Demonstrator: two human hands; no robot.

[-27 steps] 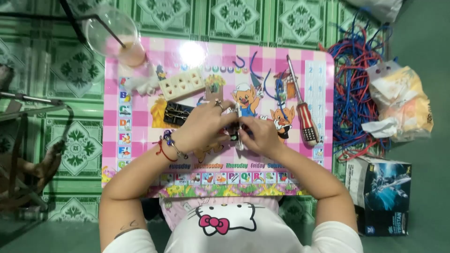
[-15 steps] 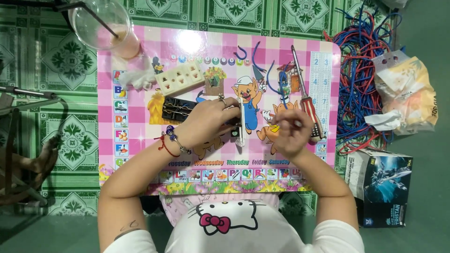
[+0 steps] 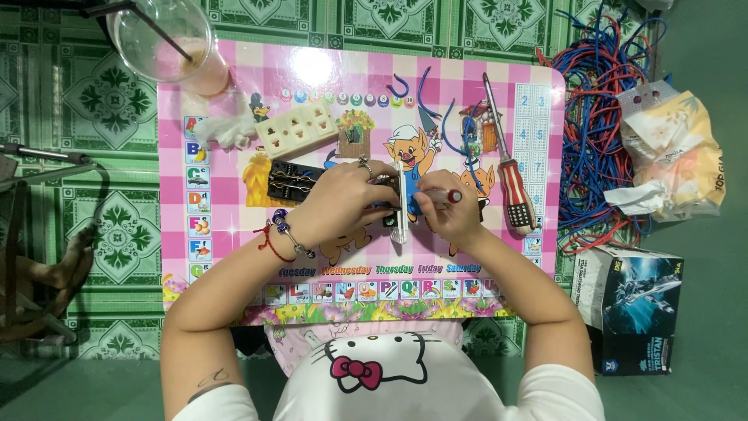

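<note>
Both hands meet at the table's (image 3: 234,257) centre. The left hand (image 3: 343,199) closes around a white socket strip (image 3: 400,204), which stands on edge between the hands. The right hand (image 3: 448,214) pinches a small red-tipped tool (image 3: 444,196) against the strip. A screwdriver (image 3: 508,168) lies at three o'clock, a cup (image 3: 167,43) at ten o'clock.

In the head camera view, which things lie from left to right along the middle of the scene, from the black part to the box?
black terminal block → left hand → white strip → right hand → red-handled screwdriver → red and blue wires → crumpled plastic bags; the dark printed box lies lower right.
</note>
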